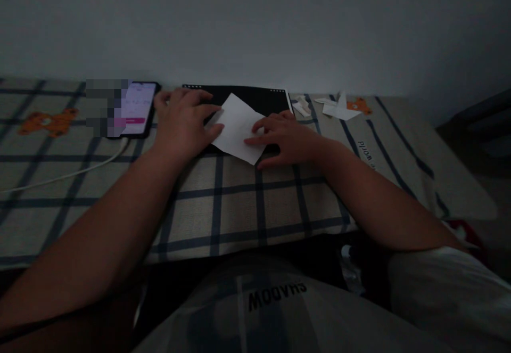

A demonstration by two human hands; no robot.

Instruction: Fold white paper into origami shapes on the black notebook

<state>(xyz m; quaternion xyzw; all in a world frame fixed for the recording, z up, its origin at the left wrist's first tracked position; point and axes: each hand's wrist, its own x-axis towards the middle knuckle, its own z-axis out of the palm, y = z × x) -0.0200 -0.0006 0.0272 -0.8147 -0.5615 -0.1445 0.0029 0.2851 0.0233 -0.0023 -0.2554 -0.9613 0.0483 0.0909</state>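
A smartphone lies at the far left, just beside the left hand, whose thumb and forefinger are spread apart, tips at the left edge of the white paper sheet. The sheet lies between both hands, over a black spiral-hole pad, one corner toward the wall, the opposite one toward the person; with its sides covered, its long axis is unclear. The right hand rests over its right side, fingers loosely parted, with no pinch visible. Folded paper lies farther right.
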